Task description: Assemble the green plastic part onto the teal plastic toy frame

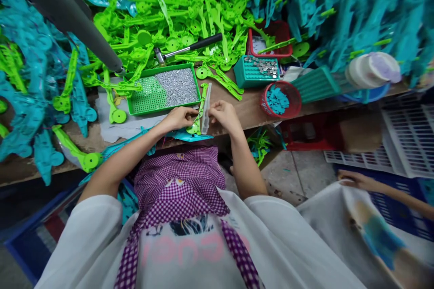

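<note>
At the table's near edge, my left hand (179, 118) is closed, thumb and fingers pinched at the side of a bright green plastic part (194, 127) with a round end. Just right of it, my right hand (224, 115) grips a long translucent plastic strip (205, 110) standing close against the green part. Beneath both lies a blue plastic part (188, 136), partly covered. Behind my left hand sits a green tray (145, 109) with many small silvery metal pieces (178, 85). My fingertips hide where exactly they touch the parts.
A hammer (190, 48) rests on the heap of green parts (162, 13). To the right stand a teal box (240, 72) of metal pieces and a red basket (295, 99) of blue bits. A dark grey bar (68, 13) slants overhead. Another person's arm (379, 186) shows at right.
</note>
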A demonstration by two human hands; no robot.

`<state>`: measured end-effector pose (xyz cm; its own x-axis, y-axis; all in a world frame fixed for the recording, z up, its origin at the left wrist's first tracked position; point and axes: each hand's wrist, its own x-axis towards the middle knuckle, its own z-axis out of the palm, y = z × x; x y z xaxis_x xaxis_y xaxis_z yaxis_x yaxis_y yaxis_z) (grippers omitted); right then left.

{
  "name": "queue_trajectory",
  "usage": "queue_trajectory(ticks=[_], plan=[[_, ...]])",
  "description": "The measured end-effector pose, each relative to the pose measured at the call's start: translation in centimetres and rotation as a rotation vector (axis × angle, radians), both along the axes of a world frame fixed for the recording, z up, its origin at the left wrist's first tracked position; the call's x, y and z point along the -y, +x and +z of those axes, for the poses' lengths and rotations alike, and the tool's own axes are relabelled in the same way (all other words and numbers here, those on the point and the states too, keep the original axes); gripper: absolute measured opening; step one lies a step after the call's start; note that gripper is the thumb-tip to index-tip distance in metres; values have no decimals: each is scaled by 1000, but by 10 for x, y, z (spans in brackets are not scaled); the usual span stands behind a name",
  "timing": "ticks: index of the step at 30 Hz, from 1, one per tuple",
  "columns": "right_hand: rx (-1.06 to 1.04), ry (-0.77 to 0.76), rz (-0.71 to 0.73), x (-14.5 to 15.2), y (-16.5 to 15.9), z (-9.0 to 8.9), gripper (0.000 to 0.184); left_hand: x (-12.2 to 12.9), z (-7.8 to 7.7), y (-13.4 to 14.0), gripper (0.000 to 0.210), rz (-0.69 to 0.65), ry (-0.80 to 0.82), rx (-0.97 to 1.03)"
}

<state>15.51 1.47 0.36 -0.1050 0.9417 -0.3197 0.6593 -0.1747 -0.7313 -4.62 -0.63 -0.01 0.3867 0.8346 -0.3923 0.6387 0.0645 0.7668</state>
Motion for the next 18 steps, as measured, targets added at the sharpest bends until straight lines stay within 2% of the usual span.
queue_trajectory(ticks=[2,7,11,13,16,18], plan=[[-43,2,-5,3,0,-5,24,0,0,0,60,3,5,3],[53,-21,36,8,-8,-2,34,1,-2,0,58,5,17,-3],[134,-98,21,7,-10,4,21,0,-3,0,58,3,19,1],[178,-101,-9,6,-6,7,23,0,-4,0,59,4,14,8],[152,44,-98,-4,-1,15,24,0,-4,-1,61,6,7,16],[85,156,-93,-19,-3,21,27,0,-4,-1,61,7,1,19]])
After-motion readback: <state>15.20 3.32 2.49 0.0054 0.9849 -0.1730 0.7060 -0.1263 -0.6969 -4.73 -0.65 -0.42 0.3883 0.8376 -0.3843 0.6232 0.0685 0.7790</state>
